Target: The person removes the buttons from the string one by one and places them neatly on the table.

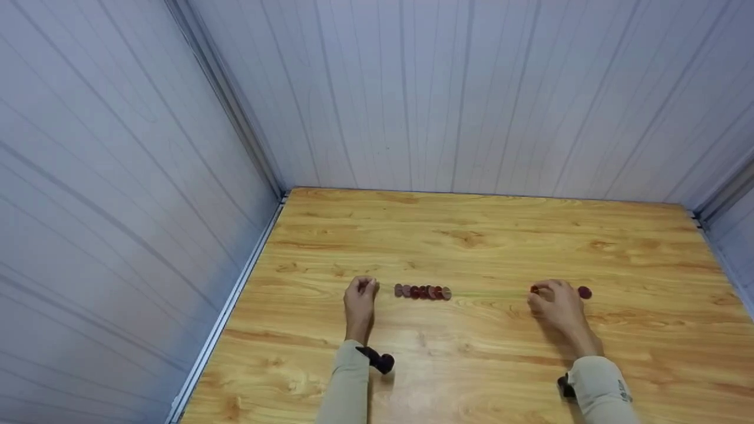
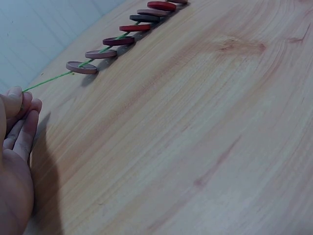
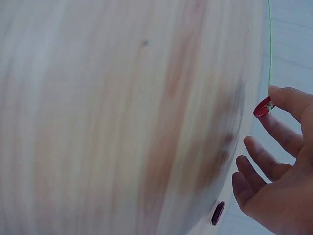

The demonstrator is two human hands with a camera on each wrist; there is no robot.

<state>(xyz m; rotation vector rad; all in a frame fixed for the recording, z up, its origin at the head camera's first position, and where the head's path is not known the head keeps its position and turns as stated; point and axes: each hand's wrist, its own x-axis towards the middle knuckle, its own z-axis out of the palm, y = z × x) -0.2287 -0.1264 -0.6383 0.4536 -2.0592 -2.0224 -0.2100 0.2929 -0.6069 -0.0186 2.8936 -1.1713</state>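
A green string [image 2: 49,81] runs through a row of round, flat buttons [image 1: 414,292] in red, dark and dull pink tones, strung side by side on the table. To the left of the row, my left hand [image 1: 359,303] pinches one end of the string between thumb and fingertips. My right hand [image 1: 559,309] pinches a red button [image 3: 262,107] between thumb and index finger; its other fingers are spread. The string stretches from the row to this button and passes at its middle. Beside the right hand lies a single dark red button [image 1: 585,292].
The wood-grain table [image 1: 471,235] is bordered by a pale panelled wall [image 1: 436,106] at the back and another wall [image 1: 106,206] on the left. A black wrist mount [image 1: 380,360] is on the left sleeve, with another mount [image 1: 565,387] at the right cuff.
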